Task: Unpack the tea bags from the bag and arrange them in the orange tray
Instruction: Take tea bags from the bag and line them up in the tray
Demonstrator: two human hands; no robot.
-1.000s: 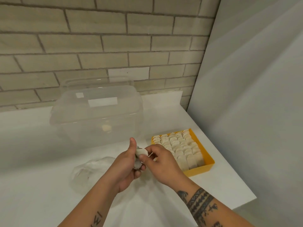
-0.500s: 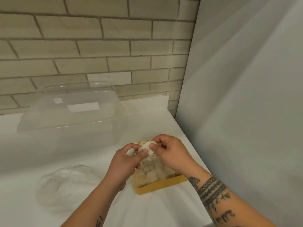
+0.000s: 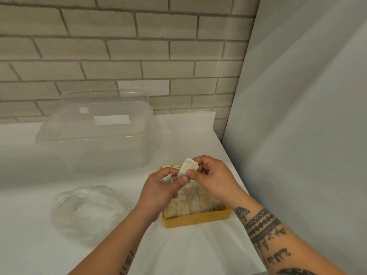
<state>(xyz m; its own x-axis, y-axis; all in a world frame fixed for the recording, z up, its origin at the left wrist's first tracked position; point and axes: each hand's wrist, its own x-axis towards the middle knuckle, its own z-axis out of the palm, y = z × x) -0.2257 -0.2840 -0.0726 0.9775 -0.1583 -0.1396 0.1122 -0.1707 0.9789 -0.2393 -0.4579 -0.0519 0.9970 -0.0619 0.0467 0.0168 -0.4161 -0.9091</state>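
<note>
Fingers of the left hand [image 3: 160,192] and right hand [image 3: 215,177] pinch one soft, papery tea bag [image 3: 189,168] between them. Beneath both sits the rigid orange tray [image 3: 198,220], its rows of pale bags [image 3: 188,208] partly hidden by the hands. Left of the left hand lies a crumpled clear bag [image 3: 87,211]; beyond it stands a clear lidded container [image 3: 95,139].

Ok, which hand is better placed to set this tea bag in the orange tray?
Probably the right hand: it pinches the tea bag directly above the orange tray, while the left hand holds its lower end by the tray's left edge.
</note>
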